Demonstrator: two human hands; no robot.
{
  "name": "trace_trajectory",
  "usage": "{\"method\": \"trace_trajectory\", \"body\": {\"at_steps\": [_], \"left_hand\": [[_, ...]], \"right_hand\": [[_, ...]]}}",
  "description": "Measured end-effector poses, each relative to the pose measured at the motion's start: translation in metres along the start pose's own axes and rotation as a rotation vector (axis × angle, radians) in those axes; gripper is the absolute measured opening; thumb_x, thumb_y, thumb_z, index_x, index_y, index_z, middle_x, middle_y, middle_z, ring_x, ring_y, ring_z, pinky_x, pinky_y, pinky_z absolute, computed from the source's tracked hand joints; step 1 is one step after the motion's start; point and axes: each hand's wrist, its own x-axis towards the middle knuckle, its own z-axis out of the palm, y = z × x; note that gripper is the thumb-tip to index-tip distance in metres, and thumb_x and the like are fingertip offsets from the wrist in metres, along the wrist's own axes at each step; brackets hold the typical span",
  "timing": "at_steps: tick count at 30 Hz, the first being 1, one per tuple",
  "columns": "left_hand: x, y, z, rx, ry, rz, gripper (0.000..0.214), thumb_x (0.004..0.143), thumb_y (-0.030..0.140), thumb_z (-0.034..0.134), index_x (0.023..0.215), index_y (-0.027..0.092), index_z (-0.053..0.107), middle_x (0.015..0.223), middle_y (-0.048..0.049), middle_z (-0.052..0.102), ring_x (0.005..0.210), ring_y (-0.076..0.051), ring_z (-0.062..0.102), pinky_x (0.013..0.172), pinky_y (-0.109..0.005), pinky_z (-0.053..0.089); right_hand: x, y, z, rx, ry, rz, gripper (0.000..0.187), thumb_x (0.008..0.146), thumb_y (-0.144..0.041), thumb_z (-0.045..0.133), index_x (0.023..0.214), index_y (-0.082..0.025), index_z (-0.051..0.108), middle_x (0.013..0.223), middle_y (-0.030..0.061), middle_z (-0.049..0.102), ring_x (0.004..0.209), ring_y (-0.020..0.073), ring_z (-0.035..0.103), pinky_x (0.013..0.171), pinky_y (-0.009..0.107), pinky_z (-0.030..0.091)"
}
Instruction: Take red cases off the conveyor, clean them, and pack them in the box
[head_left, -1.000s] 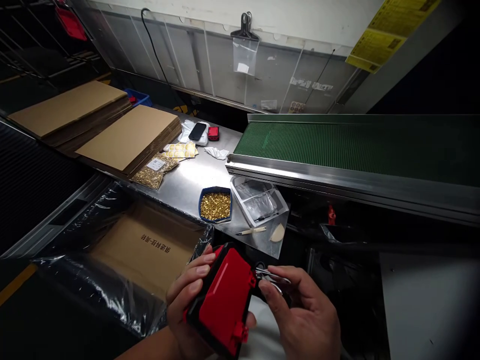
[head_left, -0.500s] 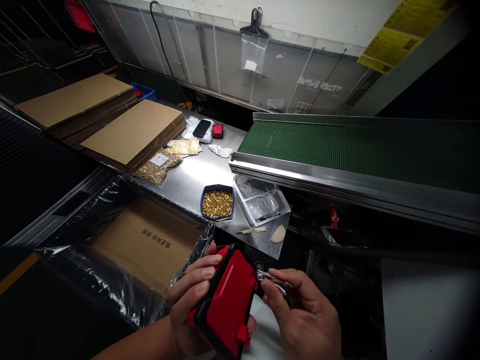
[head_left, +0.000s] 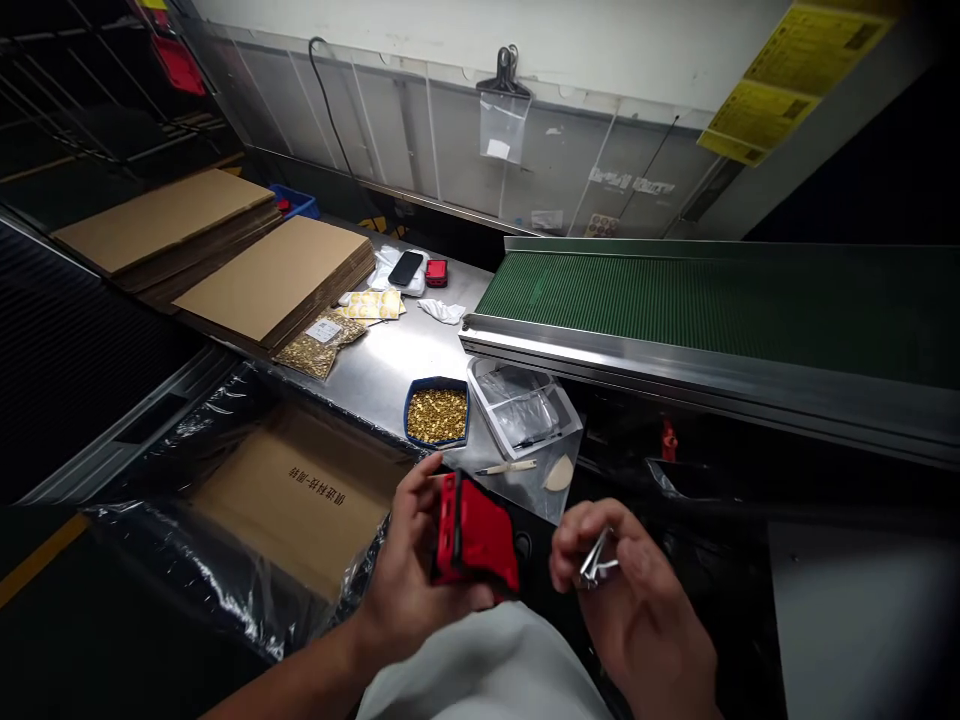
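Note:
My left hand [head_left: 411, 575] is closed round a red and black plastic case [head_left: 474, 535], held low in front of me and turned on edge. To its right, my right hand [head_left: 637, 610] pinches small metal tweezers [head_left: 596, 562], now apart from the case. Just beyond my hands a blue tray of small gold parts [head_left: 437, 413] sits on the steel table [head_left: 390, 355], beside a clear plastic tray [head_left: 521, 405].
A green conveyor belt [head_left: 675, 295] runs along the right. Stacks of flat cardboard [head_left: 274, 275] lie at the left, with a bag of gold parts [head_left: 319, 343], a phone [head_left: 406, 267] and a small red case [head_left: 436, 272]. An open carton lined with plastic [head_left: 292, 500] stands at my left.
My left hand has turned the red case up on edge and raised it. My right hand has pulled the tweezers away from the case to the right.

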Motion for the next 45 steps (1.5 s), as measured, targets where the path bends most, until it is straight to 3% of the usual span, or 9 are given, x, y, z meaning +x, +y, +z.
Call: {"method": "trace_trajectory", "body": {"at_steps": [4,11,20,24,28,32,36,42,45], "left_hand": [[0.006,-0.001,-0.001,-0.119,-0.292,-0.274,0.079,0.07,0.025,0.081,0.137,0.025,0.039,0.114,-0.0136,0.059,0.089,-0.025,0.064,0.07,-0.034,0.059],[0.012,0.014,0.002,0.28,-0.371,0.02,0.091,0.058,0.0,0.069,0.141,0.028,0.043,0.132,-0.0121,0.044,0.122,-0.032,0.049,0.101,-0.048,0.049],[0.01,0.02,0.006,0.287,-0.441,0.108,0.091,0.059,-0.001,0.066,0.142,0.025,0.041,0.129,-0.0145,0.045,0.12,-0.032,0.05,0.098,-0.049,0.051],[0.012,0.022,0.003,0.296,-0.487,0.186,0.094,0.057,-0.002,0.063,0.144,0.022,0.038,0.13,-0.0155,0.044,0.124,-0.033,0.046,0.101,-0.05,0.049],[0.012,0.023,0.002,0.33,-0.513,0.246,0.093,0.058,-0.002,0.064,0.144,0.02,0.037,0.131,-0.0173,0.044,0.125,-0.033,0.046,0.098,-0.047,0.052],[0.011,0.025,0.0,0.387,-0.537,0.307,0.094,0.06,0.002,0.065,0.146,0.021,0.034,0.134,-0.0191,0.044,0.128,-0.036,0.045,0.097,-0.05,0.053],[0.012,0.024,-0.002,0.5,-0.543,0.387,0.095,0.058,0.004,0.065,0.147,0.021,0.033,0.136,-0.019,0.043,0.131,-0.038,0.042,0.106,-0.056,0.045],[0.016,0.021,-0.005,0.488,-0.581,0.397,0.092,0.062,0.005,0.071,0.145,0.02,0.035,0.141,-0.0196,0.038,0.135,-0.036,0.038,0.107,-0.051,0.045],[0.019,0.021,-0.007,0.456,-0.623,0.373,0.089,0.066,0.01,0.078,0.144,0.02,0.036,0.143,-0.0204,0.037,0.136,-0.035,0.037,0.105,-0.046,0.049]], "right_hand": [[0.009,0.014,-0.003,0.052,0.015,0.286,0.037,0.082,-0.045,0.063,0.106,-0.02,0.053,0.08,0.002,0.052,0.063,0.0091,0.051,0.054,0.021,0.045],[0.005,0.024,0.0,-0.327,-0.122,0.277,0.061,0.079,-0.047,0.071,0.128,-0.02,0.047,0.081,-0.0011,0.045,0.066,0.0044,0.041,0.06,0.016,0.039],[0.008,0.018,0.005,-0.359,-0.123,0.245,0.039,0.084,-0.048,0.063,0.107,-0.018,0.056,0.072,-0.002,0.045,0.057,0.0032,0.035,0.05,0.015,0.032],[0.003,0.012,0.005,-0.514,-0.202,0.151,0.054,0.07,-0.04,0.079,0.113,-0.02,0.054,0.076,-0.0023,0.048,0.066,0.005,0.042,0.059,0.015,0.039],[0.007,0.012,0.003,-0.45,-0.135,0.173,0.034,0.083,-0.045,0.065,0.099,-0.015,0.058,0.073,-0.0006,0.049,0.063,0.0049,0.043,0.058,0.016,0.039],[0.019,0.022,-0.006,-0.376,0.024,0.208,0.046,0.082,-0.051,0.065,0.108,-0.014,0.054,0.065,-0.0033,0.042,0.054,0.0035,0.036,0.048,0.015,0.031],[0.022,0.025,-0.014,-0.442,0.122,0.177,0.057,0.081,-0.048,0.068,0.123,-0.016,0.049,0.09,0.0033,0.056,0.066,0.0055,0.049,0.06,0.017,0.045],[0.019,0.019,-0.027,-0.456,0.033,0.24,0.056,0.081,-0.049,0.067,0.123,-0.014,0.056,0.11,0.0108,0.062,0.085,0.0128,0.061,0.081,0.026,0.054],[0.018,0.013,-0.035,-0.583,0.077,0.187,0.055,0.083,-0.047,0.066,0.129,-0.019,0.057,0.087,0.0034,0.059,0.07,0.0073,0.054,0.065,0.018,0.05]]}}
